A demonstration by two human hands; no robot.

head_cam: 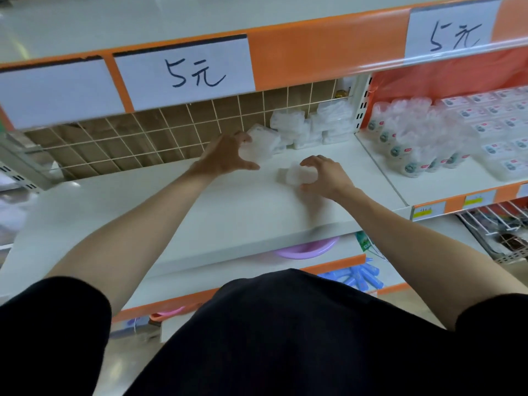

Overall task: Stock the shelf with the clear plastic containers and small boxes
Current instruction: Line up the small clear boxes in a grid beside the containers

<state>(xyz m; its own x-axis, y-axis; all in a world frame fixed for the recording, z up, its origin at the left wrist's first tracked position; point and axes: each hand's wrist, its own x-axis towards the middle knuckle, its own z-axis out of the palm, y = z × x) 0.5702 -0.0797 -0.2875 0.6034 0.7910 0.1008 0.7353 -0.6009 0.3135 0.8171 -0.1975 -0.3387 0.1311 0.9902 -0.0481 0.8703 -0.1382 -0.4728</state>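
Left hand [225, 154], centre of frame, slightly up: fingers [243, 137] curled over the top of a clear container [258, 151], thumb spread wide beneath it, so it grips that box. The clear container is tilted, at the back of the white shelf [171, 212] and just in front of the stacked containers [311, 127]. Cannot tell if its bottom edge touches the shelf.

Right hand [328, 177], just right of centre and lower: fingers arched and half closed around a second clear container [290, 175], thumb on the near side. That one sits on the shelf surface, near the left hand's box but apart from it. The picture is blurred here and the edges are soft.

The stacked containers are piled in the back corner of the shelf, above and right of the hands, against a wire grid [143, 138] with a brown panel behind it.

The orange shelf edge above carries a handwritten price sign [185, 72], with a second price sign [454, 32] at upper right.

The right-hand bay holds rows of clear pouches [411, 150] with round labels, and flat labelled packs [500, 121] at the far right.

Below the shelf is a purple basin [300, 248] at lower centre, with blue items [357, 277] to its right. Black clothing [285, 338] fills the bottom of the frame, and both forearms are bare.
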